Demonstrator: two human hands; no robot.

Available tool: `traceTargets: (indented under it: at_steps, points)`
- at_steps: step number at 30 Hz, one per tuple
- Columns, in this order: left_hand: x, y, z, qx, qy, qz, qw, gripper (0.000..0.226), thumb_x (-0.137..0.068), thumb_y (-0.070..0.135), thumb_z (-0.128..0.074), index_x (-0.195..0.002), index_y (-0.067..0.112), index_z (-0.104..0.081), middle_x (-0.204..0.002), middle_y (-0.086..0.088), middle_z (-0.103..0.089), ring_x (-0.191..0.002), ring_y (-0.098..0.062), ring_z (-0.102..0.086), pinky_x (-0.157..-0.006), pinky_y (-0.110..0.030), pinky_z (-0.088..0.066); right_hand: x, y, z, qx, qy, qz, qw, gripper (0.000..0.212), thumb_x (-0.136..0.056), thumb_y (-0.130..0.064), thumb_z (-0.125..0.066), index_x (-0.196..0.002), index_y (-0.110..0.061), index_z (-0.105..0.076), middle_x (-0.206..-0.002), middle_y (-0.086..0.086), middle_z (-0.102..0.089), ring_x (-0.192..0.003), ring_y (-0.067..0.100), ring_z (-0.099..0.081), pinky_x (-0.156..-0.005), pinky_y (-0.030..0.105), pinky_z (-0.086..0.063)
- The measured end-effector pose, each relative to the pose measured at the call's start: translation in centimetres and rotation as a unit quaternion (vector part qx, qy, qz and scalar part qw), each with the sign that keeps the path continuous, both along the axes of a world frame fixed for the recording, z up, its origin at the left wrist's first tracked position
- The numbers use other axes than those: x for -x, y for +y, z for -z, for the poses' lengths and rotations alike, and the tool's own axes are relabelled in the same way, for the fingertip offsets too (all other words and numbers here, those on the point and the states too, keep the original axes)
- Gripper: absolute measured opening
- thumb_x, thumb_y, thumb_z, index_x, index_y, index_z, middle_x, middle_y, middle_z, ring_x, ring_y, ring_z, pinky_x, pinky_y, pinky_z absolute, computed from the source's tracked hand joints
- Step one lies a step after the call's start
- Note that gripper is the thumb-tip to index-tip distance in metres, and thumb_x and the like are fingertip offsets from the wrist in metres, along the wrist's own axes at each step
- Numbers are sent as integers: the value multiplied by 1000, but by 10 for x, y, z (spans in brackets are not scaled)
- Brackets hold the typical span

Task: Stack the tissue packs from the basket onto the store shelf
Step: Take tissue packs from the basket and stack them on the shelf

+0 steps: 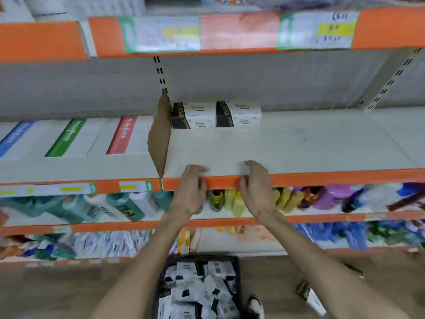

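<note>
Two stacks of white-and-black tissue packs (216, 115) stand side by side at the back of the pale shelf (299, 146), each two packs high. My left hand (192, 187) and my right hand (256, 185) hover at the shelf's orange front edge, palms facing each other, fingers loosely curled, holding nothing. On the floor below, a black basket (236, 268) holds several more tissue packs (197, 288).
A cardboard divider (161, 137) stands left of the tissue stacks, with notebooks (69, 139) beyond it. Bottles (230, 199) fill the shelf underneath. One loose tissue pack (310, 297) lies on the floor right of the basket, near a shoe (255, 307).
</note>
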State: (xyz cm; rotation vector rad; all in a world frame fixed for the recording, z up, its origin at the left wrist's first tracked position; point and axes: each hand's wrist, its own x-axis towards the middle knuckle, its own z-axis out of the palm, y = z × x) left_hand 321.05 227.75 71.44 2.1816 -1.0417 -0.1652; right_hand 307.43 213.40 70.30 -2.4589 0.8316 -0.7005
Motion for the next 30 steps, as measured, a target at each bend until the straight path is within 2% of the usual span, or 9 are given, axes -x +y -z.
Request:
traceTargets:
  at_steps: [5,8,12,16,19,24,27,29,30]
  points:
    - [40,48,7,7,17,-3,1000,29,-86,3,-49,-111,12,-60,-114,-7,-55,-103,-20,-54,-90,-32,-43,23,76,13,10,7,-26,1000,32,-96,-14,-45,-126,-6,-52,-117,12,-56,-109,28,-50,-96,35,-38]
    - [61,89,58,-86,90,0,992,27,-89,4,-50,-114,9,-59,-117,-10,-53,-108,-24,-55,-94,-32,-42,49,114,53,-51,59,-30,996,33,-97,-18,-44,-128,-7,-49,-117,12,-55,-111,28,-49,-94,36,-41]
    - [86,148,156,-214,197,-33,956,25,-89,3,-56,-113,6,-62,-120,-15,-58,-111,-30,-57,-95,-35,-46,96,149,139,-159,165,-23,973,33,-98,-21,-45,-128,-7,-46,-118,14,-54,-111,31,-49,-90,39,-41]
    - [113,193,258,-318,269,-52,908,25,-89,9,-59,-113,4,-65,-118,-16,-63,-112,-33,-58,-91,-34,-45,133,170,248,-260,302,-3,917,35,-97,-33,-46,-126,-11,-46,-119,15,-51,-110,35,-50,-86,41,-45]
    - [122,216,339,-351,333,-124,866,25,-89,12,-58,-113,6,-64,-115,-12,-64,-107,-29,-60,-83,-30,-45,145,185,327,-328,351,11,877,44,-96,-36,-51,-129,-8,-45,-121,19,-50,-109,39,-51,-87,44,-45]
    - [121,232,479,-366,380,-184,829,25,-85,13,-62,-109,8,-62,-106,-8,-63,-96,-27,-60,-78,-32,-45,140,192,466,-426,344,56,835,49,-90,-34,-60,-127,-6,-45,-120,16,-55,-108,32,-54,-82,36,-44]
    - [113,218,556,-372,391,-181,822,17,-84,16,-61,-101,15,-58,-98,-6,-59,-85,-26,-57,-71,-30,-43,133,185,548,-496,328,127,794,40,-89,-35,-61,-117,-9,-49,-100,8,-58,-90,25,-57,-72,32,-41]
    - [109,204,602,-369,392,-160,827,14,-85,13,-62,-81,18,-49,-83,-7,-52,-69,-22,-50,-62,-28,-37,130,178,594,-572,286,202,742,33,-89,-38,-63,-101,-10,-51,-85,5,-54,-75,23,-57,-67,36,-46]
    - [107,195,620,-371,392,-158,827,18,-85,12,-63,-81,18,-46,-78,-4,-47,-63,-18,-46,-57,-26,-36,128,175,612,-625,254,251,694,33,-89,-39,-64,-95,-9,-50,-83,5,-54,-73,22,-57,-69,38,-52]
